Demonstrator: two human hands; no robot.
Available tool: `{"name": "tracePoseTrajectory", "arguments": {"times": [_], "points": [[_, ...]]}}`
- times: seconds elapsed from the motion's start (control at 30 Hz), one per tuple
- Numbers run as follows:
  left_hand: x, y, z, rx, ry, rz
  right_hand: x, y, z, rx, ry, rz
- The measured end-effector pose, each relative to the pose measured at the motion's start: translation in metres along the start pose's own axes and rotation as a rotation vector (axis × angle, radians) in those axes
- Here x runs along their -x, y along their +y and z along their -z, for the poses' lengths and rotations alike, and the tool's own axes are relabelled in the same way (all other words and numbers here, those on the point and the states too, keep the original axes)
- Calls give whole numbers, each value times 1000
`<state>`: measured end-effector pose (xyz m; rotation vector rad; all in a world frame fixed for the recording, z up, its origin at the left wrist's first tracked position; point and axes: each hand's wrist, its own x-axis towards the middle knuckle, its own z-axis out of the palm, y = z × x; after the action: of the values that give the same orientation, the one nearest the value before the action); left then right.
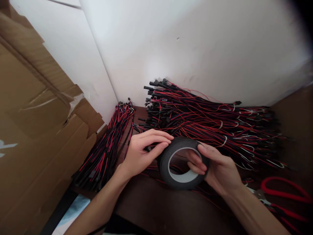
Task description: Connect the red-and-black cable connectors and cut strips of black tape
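A roll of black tape [164, 165] with a pale inner core is held up above the dark brown table. My right hand [220, 164] grips its right side, thumb on the face and fingers curled through the core. At the roll's upper left edge, my left hand [146, 148] has thumb and fingers pinched together; whether a tape end lies between them is too small to make out. Just behind the hands lies a large pile of wire harnesses [195, 114], red and black with black connectors, tied in bundles with white ties.
Another heap of red and black wires [107, 147] lies on the left, beside a cardboard box [36, 130]. Red-handled scissors [281, 195] rest at the right near my forearm. A white wall [171, 49] closes off the back. The brown table [156, 205] shows in front.
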<state>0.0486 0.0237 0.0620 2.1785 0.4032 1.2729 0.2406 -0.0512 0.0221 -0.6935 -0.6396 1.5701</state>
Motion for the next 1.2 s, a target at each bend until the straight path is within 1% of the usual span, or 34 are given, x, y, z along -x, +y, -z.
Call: {"name": "tracePoseTrajectory", "arguments": {"times": [0.23, 0.5, 0.6, 0.73, 0.8, 0.97, 1.2], "points": [[1, -5, 4, -82, -79, -90, 0, -1, 2, 31, 52, -6], [3, -6, 2, -157, -66, -164, 1, -1, 1, 53, 59, -18], [3, -5, 1, -149, -61, -147, 1, -1, 2, 63, 46, -26], [1, -2, 0, -22, -22, -39, 1, -3, 0, 40, 14, -34], [1, -1, 1, 29, -21, -9, 1, -5, -1, 33, 6, -36], [0, -3, 4, 34, -73, -20, 1, -5, 0, 46, 23, -12], [1, -5, 2, 52, -50, -12, 1, -7, -2, 51, 17, -35]]}}
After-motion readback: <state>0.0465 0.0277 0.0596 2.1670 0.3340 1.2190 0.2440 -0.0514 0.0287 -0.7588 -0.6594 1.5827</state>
